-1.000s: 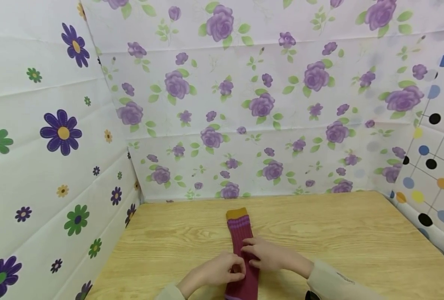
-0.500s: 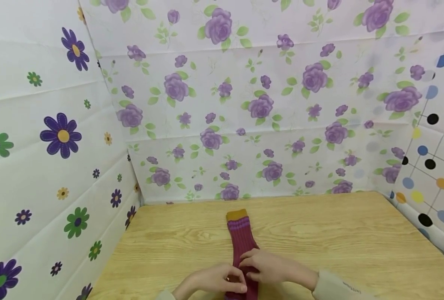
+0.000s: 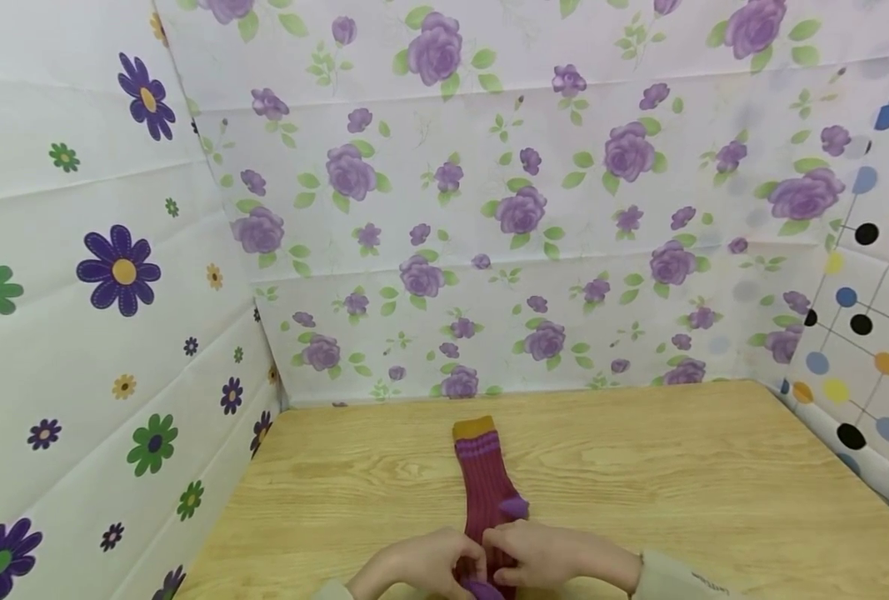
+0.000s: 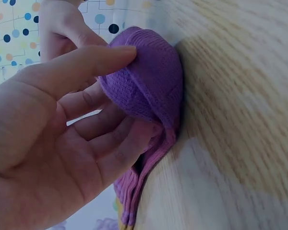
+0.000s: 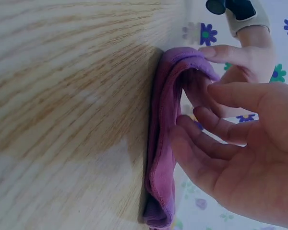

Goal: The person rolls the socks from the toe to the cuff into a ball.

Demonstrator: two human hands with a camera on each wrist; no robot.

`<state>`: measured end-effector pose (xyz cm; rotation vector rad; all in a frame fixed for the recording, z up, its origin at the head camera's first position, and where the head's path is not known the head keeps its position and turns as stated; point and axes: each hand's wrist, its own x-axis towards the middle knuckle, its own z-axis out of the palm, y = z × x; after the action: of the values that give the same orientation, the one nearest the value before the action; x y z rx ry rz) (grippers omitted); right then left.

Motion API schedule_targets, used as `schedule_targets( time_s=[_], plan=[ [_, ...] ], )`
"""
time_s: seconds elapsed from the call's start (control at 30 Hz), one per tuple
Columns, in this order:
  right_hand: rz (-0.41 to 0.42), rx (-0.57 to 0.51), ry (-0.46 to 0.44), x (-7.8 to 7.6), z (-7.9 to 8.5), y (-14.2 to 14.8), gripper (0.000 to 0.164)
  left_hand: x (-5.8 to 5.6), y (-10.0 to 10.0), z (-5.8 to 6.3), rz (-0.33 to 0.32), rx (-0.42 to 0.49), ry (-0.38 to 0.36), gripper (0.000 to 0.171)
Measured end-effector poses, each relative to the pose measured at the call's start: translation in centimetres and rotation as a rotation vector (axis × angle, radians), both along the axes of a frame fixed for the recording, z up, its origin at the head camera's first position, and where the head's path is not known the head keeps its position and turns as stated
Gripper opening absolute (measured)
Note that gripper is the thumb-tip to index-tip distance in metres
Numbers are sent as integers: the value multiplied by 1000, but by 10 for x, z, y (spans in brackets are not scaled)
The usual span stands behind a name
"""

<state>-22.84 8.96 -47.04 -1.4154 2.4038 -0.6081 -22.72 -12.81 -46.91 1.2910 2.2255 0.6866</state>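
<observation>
A maroon sock [image 3: 483, 479] with a mustard cuff, purple stripes and a purple heel [image 3: 515, 507] lies lengthwise on the table, cuff pointing away from me. Its purple toe [image 4: 149, 72] is lifted and bends back over the foot. My left hand [image 3: 437, 562] pinches this toe, thumb on top and fingers underneath. On the foot part, just beyond the fold, my right hand [image 3: 537, 557] rests its fingertips, the fingers loosely bent. In the right wrist view the sock [image 5: 161, 158] shows stacked layers of knit, with the toe curling up toward the left hand.
The wood-grain table [image 3: 639, 467] extends around the sock on both sides. Floral sheeting [image 3: 444, 208] stands at its back edge. A daisy-print sheet [image 3: 114, 350] rises along the left and a dotted sheet [image 3: 864, 333] along the right.
Both hands have shifted toward me along the sock. The right hand has uncovered the purple heel. The toe end has come up and folded over in the left hand's grip.
</observation>
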Motion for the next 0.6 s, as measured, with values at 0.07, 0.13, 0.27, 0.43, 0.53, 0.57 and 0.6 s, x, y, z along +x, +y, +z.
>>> schedule_targets(
  time_s=[0.07,0.13,0.27,0.43,0.53,0.57,0.6],
  plan=[
    [19,-11,-38,0,0,1,7,0,0,1,8,-12,18,11],
    [36,-23,-62,1,1,1,7,0,-1,2,35,-9,-1,11],
    [68,-45,-78,2,2,1,8,-1,-1,0,101,18,-17,10],
    [101,-65,-105,4,2,-2,11,-5,-2,-5,174,62,-18,11],
    [114,-65,-97,5,0,-5,16,-5,-1,-9,191,80,13,13],
    [118,-66,-79,6,-2,-6,18,-5,-1,-10,195,83,25,14],
    [118,-69,-76,6,-3,-6,19,-5,-1,-11,199,88,42,16]
  ],
)
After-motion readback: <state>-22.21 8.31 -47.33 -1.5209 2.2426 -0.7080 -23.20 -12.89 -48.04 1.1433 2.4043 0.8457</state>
